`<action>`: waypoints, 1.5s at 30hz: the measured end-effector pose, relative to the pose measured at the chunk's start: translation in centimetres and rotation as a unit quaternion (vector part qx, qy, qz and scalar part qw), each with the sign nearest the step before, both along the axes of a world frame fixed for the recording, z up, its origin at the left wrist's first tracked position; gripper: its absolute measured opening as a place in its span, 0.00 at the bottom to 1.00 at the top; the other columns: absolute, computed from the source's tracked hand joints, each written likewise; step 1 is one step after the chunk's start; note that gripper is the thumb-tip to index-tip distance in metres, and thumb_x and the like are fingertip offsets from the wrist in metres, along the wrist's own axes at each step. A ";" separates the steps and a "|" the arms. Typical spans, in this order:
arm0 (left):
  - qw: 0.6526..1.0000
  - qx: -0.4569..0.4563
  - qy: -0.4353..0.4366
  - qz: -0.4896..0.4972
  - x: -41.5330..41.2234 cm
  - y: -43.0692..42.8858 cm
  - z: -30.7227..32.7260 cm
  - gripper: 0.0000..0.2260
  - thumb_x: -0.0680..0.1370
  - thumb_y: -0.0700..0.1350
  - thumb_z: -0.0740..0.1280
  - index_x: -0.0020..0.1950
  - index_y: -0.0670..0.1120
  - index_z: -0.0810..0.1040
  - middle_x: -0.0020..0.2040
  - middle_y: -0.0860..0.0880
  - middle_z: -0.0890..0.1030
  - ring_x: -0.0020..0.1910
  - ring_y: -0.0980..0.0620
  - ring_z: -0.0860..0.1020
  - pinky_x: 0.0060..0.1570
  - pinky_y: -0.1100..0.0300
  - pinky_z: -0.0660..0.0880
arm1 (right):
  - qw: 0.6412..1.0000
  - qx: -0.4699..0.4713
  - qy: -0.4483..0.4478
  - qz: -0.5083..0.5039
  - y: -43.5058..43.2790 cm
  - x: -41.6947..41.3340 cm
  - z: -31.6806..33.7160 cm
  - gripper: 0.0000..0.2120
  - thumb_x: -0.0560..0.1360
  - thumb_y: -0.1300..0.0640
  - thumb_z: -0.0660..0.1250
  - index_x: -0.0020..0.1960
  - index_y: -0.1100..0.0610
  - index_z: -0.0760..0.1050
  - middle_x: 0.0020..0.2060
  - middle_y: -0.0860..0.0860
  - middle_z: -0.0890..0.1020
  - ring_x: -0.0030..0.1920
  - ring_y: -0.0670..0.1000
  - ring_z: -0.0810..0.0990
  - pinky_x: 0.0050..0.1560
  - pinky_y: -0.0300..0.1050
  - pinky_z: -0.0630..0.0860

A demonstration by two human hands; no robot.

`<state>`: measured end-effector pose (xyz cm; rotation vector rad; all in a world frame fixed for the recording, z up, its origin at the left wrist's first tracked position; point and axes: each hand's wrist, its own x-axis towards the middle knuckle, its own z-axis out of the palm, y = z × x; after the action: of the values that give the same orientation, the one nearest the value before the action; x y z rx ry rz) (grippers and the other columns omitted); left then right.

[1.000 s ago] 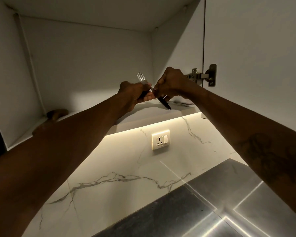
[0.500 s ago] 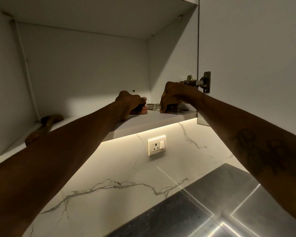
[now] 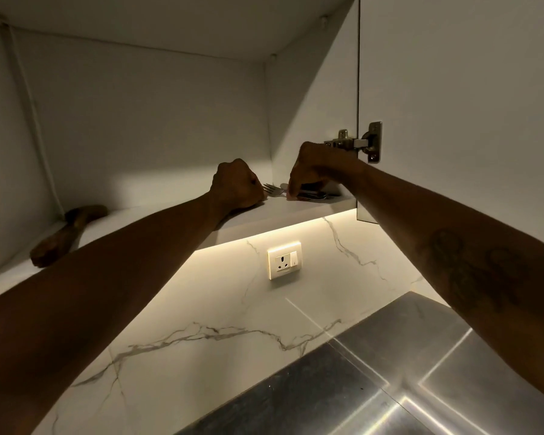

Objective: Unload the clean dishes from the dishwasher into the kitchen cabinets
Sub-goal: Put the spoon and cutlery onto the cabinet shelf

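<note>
Silver-tined fork point(image 3: 271, 189) lay low on the white cabinet shelf point(image 3: 296, 211). Its tines poked out to the right of the left grip point(image 3: 237, 185), which was curled into a tight fist round the hidden handle and rested on the shelf near its front edge. The tines pointed toward the right grip point(image 3: 314, 171) and stopped just short of it. That grip hung knuckles-up in the shelf's right rear corner, below the steel door hinge point(image 3: 360, 142). Its fingertips point(image 3: 291, 193) were bent down onto a small heap of dark-handled metal cutlery point(image 3: 316, 195) lying flat there. Whether they pinched a piece or only touched the heap could not be told. A brown wooden utensil point(image 3: 66, 233) lay on the far left of the shelf, well apart from both grips. Under the shelf were a lit white marble wall point(image 3: 201, 293) with a cream socket point(image 3: 284, 260), and a steel counter point(image 3: 390, 378).
</note>
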<state>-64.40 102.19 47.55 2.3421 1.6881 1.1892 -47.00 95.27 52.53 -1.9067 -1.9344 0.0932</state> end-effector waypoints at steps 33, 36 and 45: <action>0.995 0.041 0.080 -0.033 -0.3 0.7 -0.1 0.10 0.70 0.51 0.77 0.43 0.45 0.88 0.46 0.46 0.85 0.53 0.46 0.82 0.57 0.52 0.79 | 0.985 0.081 -0.150 -0.017 2.2 0.9 -1.1 0.24 0.65 0.39 0.79 0.45 0.55 0.75 0.37 0.47 0.72 0.47 0.52 0.76 0.44 0.45 0.72; 0.995 0.048 0.086 -0.029 -0.3 0.7 -0.2 0.10 0.70 0.50 0.76 0.43 0.44 0.87 0.45 0.46 0.85 0.52 0.46 0.82 0.58 0.53 0.78 | 0.986 0.097 -0.135 -0.018 2.1 1.0 -1.5 0.24 0.64 0.40 0.79 0.45 0.56 0.73 0.36 0.46 0.70 0.45 0.51 0.75 0.43 0.45 0.71; 0.994 0.048 0.090 -0.036 -0.4 0.0 -0.2 0.08 0.71 0.48 0.75 0.42 0.44 0.87 0.44 0.46 0.85 0.50 0.46 0.82 0.57 0.52 0.79 | 0.988 0.113 -0.103 -0.025 1.9 0.9 -2.0 0.27 0.61 0.41 0.81 0.47 0.55 0.71 0.39 0.48 0.72 0.45 0.51 0.75 0.43 0.45 0.72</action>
<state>-64.81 102.20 47.34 2.6167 1.6124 1.0996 -46.10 97.14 50.50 -1.8713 -1.9297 -0.3356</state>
